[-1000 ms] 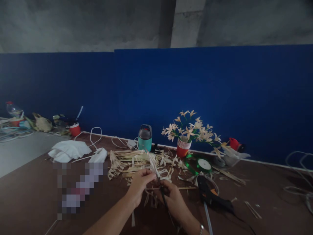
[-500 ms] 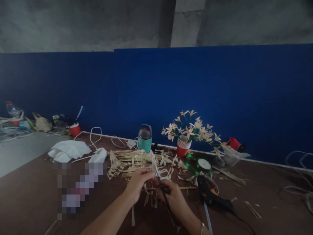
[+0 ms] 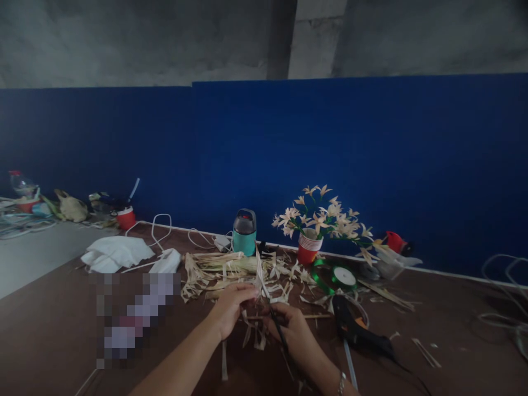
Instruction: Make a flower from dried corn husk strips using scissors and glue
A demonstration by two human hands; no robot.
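Note:
Pinched in my left hand (image 3: 233,308) is a pale strip of dried husk (image 3: 259,272), which stands upright with its thin tip pointing away from me. My right hand (image 3: 291,327) is closed around a long, slender dark tool (image 3: 277,324); its exact kind does not show clearly. The tool's far end meets the husk strip close to my left fingertips. Beneath and beyond both hands lies a heap of dried husk strips (image 3: 223,267). A thin stick (image 3: 317,316) lies behind my right hand.
A red cup (image 3: 308,256) of husk flowers (image 3: 325,217) stands at the back, near a teal-bodied appliance (image 3: 245,242). Green ribbon (image 3: 324,280), a white-centred spool (image 3: 344,276) and a black glue gun (image 3: 363,333) with its cord lie rightward. White cloth (image 3: 117,254) lies left.
My left hand has shifted slightly left, and the husk strip has turned more upright. The dark tool stays against the strip, with my right hand almost still.

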